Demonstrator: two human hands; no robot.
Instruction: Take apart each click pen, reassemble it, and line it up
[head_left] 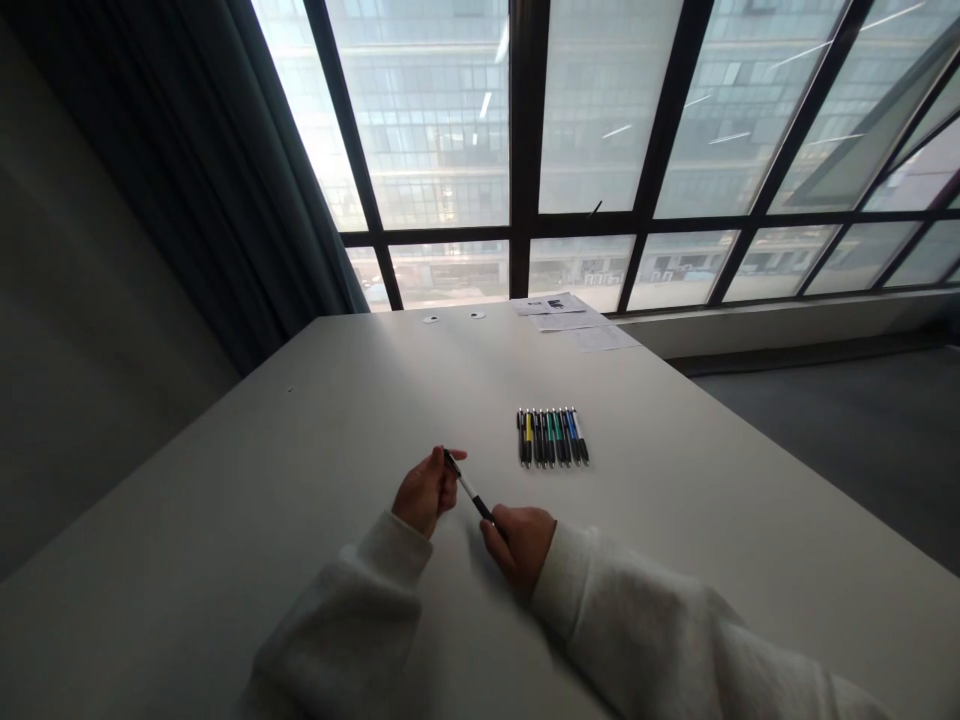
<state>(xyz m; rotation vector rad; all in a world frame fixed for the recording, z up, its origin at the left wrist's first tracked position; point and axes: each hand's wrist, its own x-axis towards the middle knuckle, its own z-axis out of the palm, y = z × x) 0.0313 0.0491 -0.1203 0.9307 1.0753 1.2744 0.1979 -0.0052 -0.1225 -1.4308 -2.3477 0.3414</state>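
Both my hands hold one white and black pen (468,489) just above the white table (300,420). My left hand (426,492) pinches the pen's upper end with closed fingers. My right hand (521,543) grips its lower, black end, fingers curled. Both arms wear white sleeves. A row of several pens (553,437) with yellow, green, blue and black barrels lies side by side on the table, a little beyond and to the right of my hands.
Sheets of paper (570,318) lie at the table's far edge by the window, with two small round discs (452,317) to their left. A dark curtain (225,200) hangs at the left. The floor drops away right of the table.
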